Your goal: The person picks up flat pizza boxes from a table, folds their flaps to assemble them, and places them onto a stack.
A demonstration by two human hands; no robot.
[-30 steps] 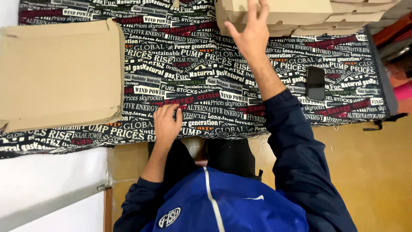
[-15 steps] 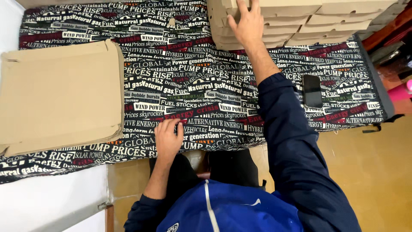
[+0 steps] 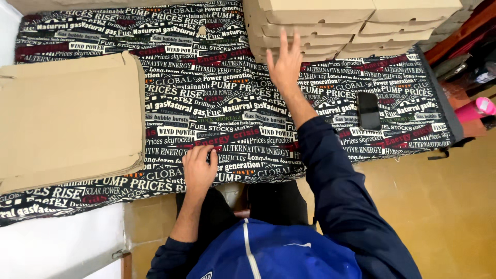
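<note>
Step in hand: the person reaches for the stack of folded cardboard boxes (image 3: 310,28) at the far edge of the surface (image 3: 232,111); by my reading this is the approach to a box, with no grasp made.
Right hand: the right hand (image 3: 285,64) is stretched forward on a dark blue sleeve (image 3: 341,191), fingers spread wide and empty, the fingertips against or just short of the front edge of the lower boxes; I cannot tell whether they touch.
Left hand: the left hand (image 3: 199,168) lies palm down on the near edge of the surface, fingers loosely together, holding nothing.
Where the boxes are: two piles side by side at the top right, closed and stacked several high, well apart from the left hand.
Flat cardboard: a pile of flat cardboard sheets (image 3: 70,119) lies at the left end of the surface, untouched, near the left hand but apart from it.
Cover: a black cloth printed with lettering covers the surface.
Other things: a dark phone (image 3: 368,110) lies flat to the right of the outstretched arm; a pink bottle (image 3: 478,108) lies beyond the right end.
Next move calls for: probably curling the right fingers around one box's edge and sliding it free without tipping those above.
</note>
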